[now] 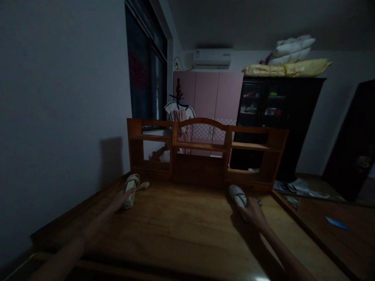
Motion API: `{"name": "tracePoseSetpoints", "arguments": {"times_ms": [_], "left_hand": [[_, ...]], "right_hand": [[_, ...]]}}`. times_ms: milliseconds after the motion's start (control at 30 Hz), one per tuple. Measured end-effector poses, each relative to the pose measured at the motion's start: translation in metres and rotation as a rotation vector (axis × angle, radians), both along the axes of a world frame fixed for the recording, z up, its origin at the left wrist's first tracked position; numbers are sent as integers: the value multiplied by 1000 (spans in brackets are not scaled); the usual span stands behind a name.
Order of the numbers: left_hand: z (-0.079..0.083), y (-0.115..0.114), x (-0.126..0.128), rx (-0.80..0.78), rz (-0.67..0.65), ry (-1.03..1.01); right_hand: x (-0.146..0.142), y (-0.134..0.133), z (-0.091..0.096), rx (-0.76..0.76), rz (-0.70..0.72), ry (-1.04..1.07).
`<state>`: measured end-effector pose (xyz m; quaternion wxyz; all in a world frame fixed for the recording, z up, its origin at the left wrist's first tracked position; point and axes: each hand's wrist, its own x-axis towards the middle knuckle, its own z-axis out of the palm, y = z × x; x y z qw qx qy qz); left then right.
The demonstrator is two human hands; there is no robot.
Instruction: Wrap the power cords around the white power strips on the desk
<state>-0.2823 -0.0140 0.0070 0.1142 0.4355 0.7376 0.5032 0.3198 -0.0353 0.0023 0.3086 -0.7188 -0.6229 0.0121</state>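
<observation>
On the left of the wooden desktop (181,218), my left hand (120,198) is closed around a pale, block-like bar (130,195). A cord or strap is looped over the bar's far end, and a short pale piece with a rounded end (144,185) sticks out to the right. My right hand (251,210) grips a grey-white wrapped bundle (238,194) with bands across it, near the shelf on the right. A small grey piece (259,202) shows just beside that hand. Dim light hides what kind of things these are.
A low wooden shelf unit (199,146) stands along the desktop's far edge. The wall (73,97) borders the left side. On the right is a lower brown surface (331,242) with a blue packet (336,223) and, farther back, papers (301,188). Wardrobes stand behind.
</observation>
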Motion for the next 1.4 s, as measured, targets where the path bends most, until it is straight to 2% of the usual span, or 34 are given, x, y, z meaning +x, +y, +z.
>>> {"name": "tracePoseSetpoints", "arguments": {"times_ms": [133, 300, 400, 500, 600, 700, 833, 1067, 1167, 1233, 1300, 1400], "left_hand": [[-14, 2, -11, -32, -47, -120], [-31, 2, -20, 40, -43, -188], [-35, 3, -23, 80, -42, -195], [-36, 2, -24, 123, -42, -201], [-37, 2, -25, 156, -52, -218], [-39, 3, -25, 167, -52, -235], [-42, 4, -27, 165, -40, -261], [-44, 4, -30, 163, -22, -298], [-42, 4, -29, 170, -27, -320], [-40, 2, -28, 170, -18, -338], [-37, 1, -26, 168, -4, -353], [-33, -2, -23, 168, 1, -356]], "right_hand": [[-97, 9, -1, -5, 123, 67], [-231, 21, 3, -7, 321, 181], [-307, 27, 6, -1, 387, 249], [-368, 32, 7, 0, 385, 301], [-408, 38, 4, -3, 366, 320], [-428, 46, 0, -10, 346, 307], [-436, 53, -2, 2, 341, 260], [-429, 50, 2, 124, 396, 161], [-417, 44, 9, 193, 471, 126], [-406, 37, 19, 243, 566, 107], [-391, 25, 37, 308, 665, 100], [-363, -9, 82, 416, 808, 127]]}}
